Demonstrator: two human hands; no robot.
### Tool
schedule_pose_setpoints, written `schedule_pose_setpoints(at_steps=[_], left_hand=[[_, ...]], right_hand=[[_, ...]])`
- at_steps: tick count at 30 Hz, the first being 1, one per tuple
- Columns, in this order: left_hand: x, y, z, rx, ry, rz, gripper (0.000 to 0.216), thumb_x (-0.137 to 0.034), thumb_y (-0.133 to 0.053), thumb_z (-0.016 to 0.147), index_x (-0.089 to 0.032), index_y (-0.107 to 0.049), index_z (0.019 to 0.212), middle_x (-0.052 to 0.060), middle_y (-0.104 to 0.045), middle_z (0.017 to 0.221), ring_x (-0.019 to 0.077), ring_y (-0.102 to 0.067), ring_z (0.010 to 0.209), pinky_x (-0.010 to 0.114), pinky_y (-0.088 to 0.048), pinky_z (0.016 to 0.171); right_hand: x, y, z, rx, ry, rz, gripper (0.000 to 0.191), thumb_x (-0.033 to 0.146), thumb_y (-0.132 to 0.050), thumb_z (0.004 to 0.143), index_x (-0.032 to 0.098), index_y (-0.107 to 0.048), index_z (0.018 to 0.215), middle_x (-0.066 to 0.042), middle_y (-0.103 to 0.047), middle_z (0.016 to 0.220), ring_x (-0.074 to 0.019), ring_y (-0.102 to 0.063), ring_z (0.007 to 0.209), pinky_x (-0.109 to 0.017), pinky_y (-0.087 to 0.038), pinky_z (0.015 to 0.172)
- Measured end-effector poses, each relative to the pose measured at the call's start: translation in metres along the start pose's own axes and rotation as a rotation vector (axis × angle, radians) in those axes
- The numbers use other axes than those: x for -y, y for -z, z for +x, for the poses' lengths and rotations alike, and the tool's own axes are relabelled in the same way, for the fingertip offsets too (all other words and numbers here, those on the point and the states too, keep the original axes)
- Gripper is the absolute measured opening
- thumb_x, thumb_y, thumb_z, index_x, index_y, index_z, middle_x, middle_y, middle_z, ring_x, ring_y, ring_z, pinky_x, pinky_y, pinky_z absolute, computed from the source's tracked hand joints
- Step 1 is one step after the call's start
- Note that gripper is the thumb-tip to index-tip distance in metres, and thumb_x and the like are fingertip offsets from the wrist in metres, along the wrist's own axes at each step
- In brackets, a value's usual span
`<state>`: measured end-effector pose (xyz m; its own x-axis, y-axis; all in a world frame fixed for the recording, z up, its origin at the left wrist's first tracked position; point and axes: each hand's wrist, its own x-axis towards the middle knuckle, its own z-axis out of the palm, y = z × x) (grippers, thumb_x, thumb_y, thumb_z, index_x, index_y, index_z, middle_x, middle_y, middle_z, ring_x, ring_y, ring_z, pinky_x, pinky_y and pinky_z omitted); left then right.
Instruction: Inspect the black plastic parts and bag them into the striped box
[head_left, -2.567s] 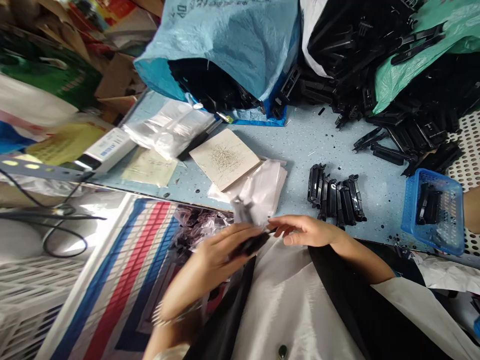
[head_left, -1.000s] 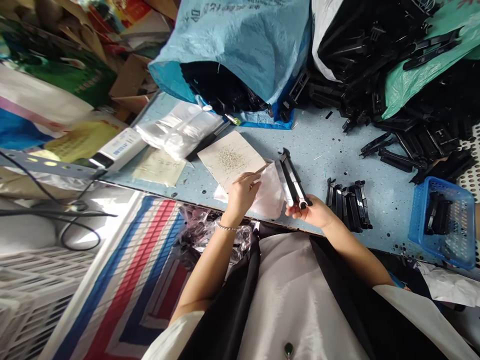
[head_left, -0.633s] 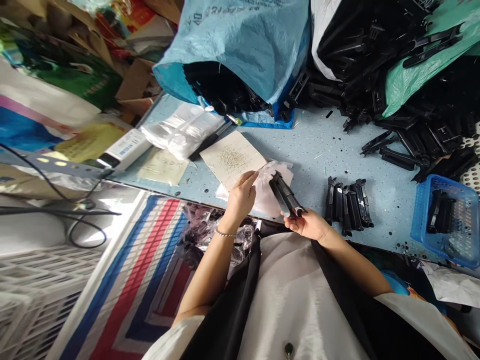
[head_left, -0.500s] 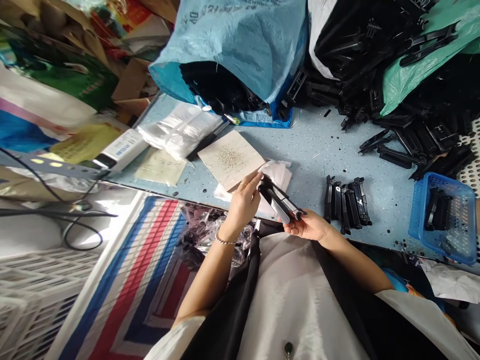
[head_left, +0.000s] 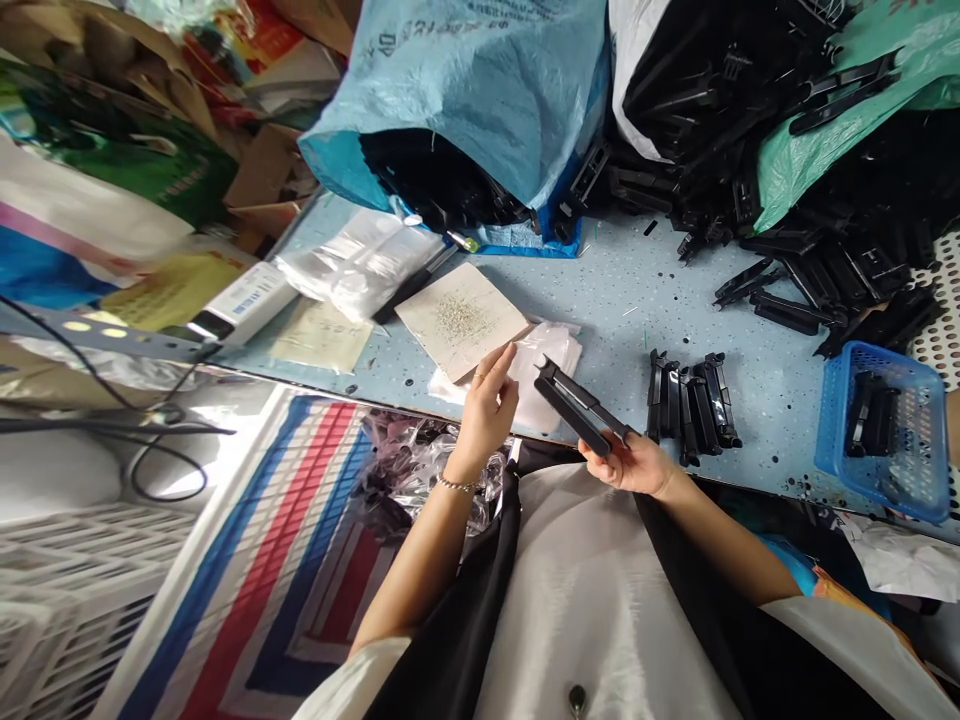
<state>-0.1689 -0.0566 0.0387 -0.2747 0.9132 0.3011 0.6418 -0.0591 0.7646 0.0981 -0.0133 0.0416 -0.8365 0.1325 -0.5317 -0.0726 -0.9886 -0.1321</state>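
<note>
In my right hand (head_left: 626,465) is a long black plastic part (head_left: 577,408) with two parallel bars and notched ends. The fingers close round its near end, and its far end tilts up to the left over the bench edge. My left hand (head_left: 487,405) is apart from the part, its fingers stretched towards a square pale board (head_left: 472,325). I make out nothing in it. A scatter of tiny metallic-looking pieces (head_left: 461,318) lies on the board. Clear plastic bags (head_left: 553,360) lie beside it. Several similar black parts (head_left: 691,405) stand in a row right of my right hand.
A blue plastic basket (head_left: 832,425) at the right holds a few black parts. Behind are a blue sack (head_left: 480,90), a green bag (head_left: 780,165) and a heap of black parts (head_left: 840,270). Wrapped plastic bags (head_left: 360,262) and a white box (head_left: 247,300) lie at the left.
My left hand has come away from the far end of the black part and sits slightly lower. My right hand has shifted a little right and down with the part.
</note>
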Motion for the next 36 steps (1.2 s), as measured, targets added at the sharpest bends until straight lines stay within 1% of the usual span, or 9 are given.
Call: schedule_pose_setpoints(at_steps=[5,10,14,19,24,27,30,33,36], left_hand=[[-0.003,-0.008,0.004,-0.01,-0.044,0.066,0.061,-0.012,-0.046,0.098,-0.025,-0.042,0.157,0.018,-0.052,0.151,0.023,-0.064,0.12,0.041,-0.055,0.105],[-0.028,-0.017,-0.008,0.023,-0.367,0.086,0.07,-0.007,-0.045,0.098,-0.03,-0.028,0.162,0.015,-0.054,0.15,0.0254,-0.056,0.137,0.041,-0.052,0.111],[-0.054,-0.026,-0.03,0.197,-0.544,-0.039,0.076,-0.003,-0.045,0.098,-0.029,-0.019,0.165,0.015,-0.056,0.148,0.0227,-0.059,0.135,0.035,-0.054,0.11],[-0.078,-0.016,-0.039,0.318,-0.433,-0.097,0.068,-0.011,-0.047,0.1,-0.028,-0.027,0.163,0.016,-0.057,0.146,0.0252,-0.058,0.136,0.04,-0.054,0.111],[-0.073,0.075,-0.052,0.338,-0.002,0.014,0.041,-0.035,-0.063,0.095,-0.033,-0.065,0.136,0.007,-0.073,0.123,0.0264,-0.073,0.11,0.039,-0.061,0.099],[-0.026,0.132,-0.068,0.412,0.305,0.112,0.043,-0.05,-0.067,0.085,-0.034,-0.072,0.124,0.004,-0.079,0.104,0.0294,-0.076,0.087,0.04,-0.065,0.078],[0.031,0.149,-0.075,0.348,0.468,0.33,0.035,-0.047,-0.069,0.076,-0.03,-0.078,0.105,0.003,-0.074,0.069,0.0286,-0.07,0.061,0.039,-0.06,0.058],[0.05,0.127,-0.069,0.196,0.461,0.448,0.024,-0.039,-0.066,0.076,-0.025,-0.077,0.093,0.008,-0.076,0.078,0.0295,-0.07,0.067,0.04,-0.058,0.063],[0.023,0.077,-0.05,0.109,0.327,0.302,0.024,-0.039,-0.058,0.09,-0.023,-0.076,0.097,0.007,-0.077,0.089,0.0242,-0.071,0.077,0.036,-0.059,0.074]], right_hand=[[-0.013,0.004,-0.024,-0.036,0.05,-0.036,0.024,0.035,-0.061,0.096,0.012,-0.066,0.095,-0.009,-0.068,0.085,-0.0122,-0.054,0.064,-0.023,-0.047,0.051],[-0.008,-0.003,-0.011,0.01,0.062,-0.012,0.023,0.038,-0.064,0.091,0.015,-0.067,0.095,-0.004,-0.067,0.081,-0.0095,-0.049,0.06,-0.018,-0.041,0.046],[0.007,-0.015,0.011,-0.126,0.314,-0.253,0.029,0.043,-0.077,0.081,0.017,-0.066,0.085,0.0,-0.063,0.072,-0.01,-0.054,0.061,-0.02,-0.047,0.052],[0.007,-0.043,0.009,-0.378,0.618,-0.89,0.016,0.035,-0.074,0.087,0.02,-0.071,0.09,0.002,-0.063,0.076,-0.0122,-0.057,0.066,-0.024,-0.049,0.061],[0.024,-0.058,-0.023,-0.179,0.662,-1.514,0.031,0.034,-0.058,0.099,0.026,-0.069,0.127,-0.007,-0.069,0.116,-0.0227,-0.066,0.103,-0.04,-0.054,0.096],[0.059,-0.048,-0.049,-0.508,0.76,-1.785,0.037,0.02,-0.042,0.103,0.027,-0.067,0.129,-0.009,-0.064,0.129,-0.0264,-0.061,0.116,-0.05,-0.049,0.106],[0.088,-0.038,-0.069,-1.036,0.471,-2.093,0.036,0.015,-0.037,0.103,0.023,-0.066,0.122,-0.013,-0.066,0.124,-0.0282,-0.065,0.111,-0.05,-0.051,0.098],[0.088,-0.033,-0.073,-1.218,0.187,-2.168,0.022,0.026,-0.048,0.103,0.015,-0.067,0.105,-0.016,-0.072,0.092,-0.0307,-0.071,0.091,-0.048,-0.053,0.085],[0.069,-0.031,-0.062,-1.259,0.073,-2.207,0.025,0.034,-0.057,0.099,0.011,-0.066,0.098,-0.021,-0.072,0.08,-0.0339,-0.073,0.083,-0.045,-0.053,0.076]])
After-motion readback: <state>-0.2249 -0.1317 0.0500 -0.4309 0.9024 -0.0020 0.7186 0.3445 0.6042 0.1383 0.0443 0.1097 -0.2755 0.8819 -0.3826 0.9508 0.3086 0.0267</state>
